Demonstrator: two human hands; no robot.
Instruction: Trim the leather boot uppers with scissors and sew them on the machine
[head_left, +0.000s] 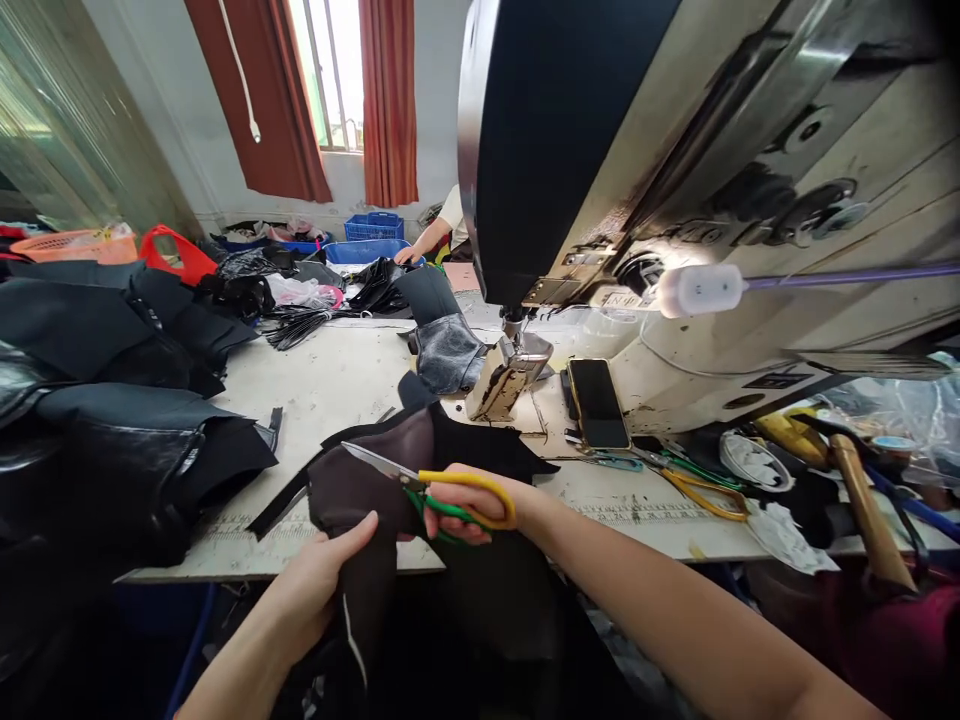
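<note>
My right hand (461,505) is closed round a pair of scissors (469,482) with one yellow and one green handle. Their blades point left and lie over a dark brown leather-like piece (397,455). That piece is gripped at its left lower edge by my left hand (337,560), thumb on top and fingers hidden beneath. Black material lies under and beside it, hanging over the table's front edge. Just beyond stands the sewing machine's post (501,385), with a black boot-shaped piece (446,350) to its left.
Black pieces (127,430) are heaped at the left. A phone (598,403), orange-handled scissors (705,495) and a wooden-handled hammer (866,510) lie right. The sewing machine head (570,130) hangs overhead. Across the table, another person's hand (420,245) is near blue baskets (373,227).
</note>
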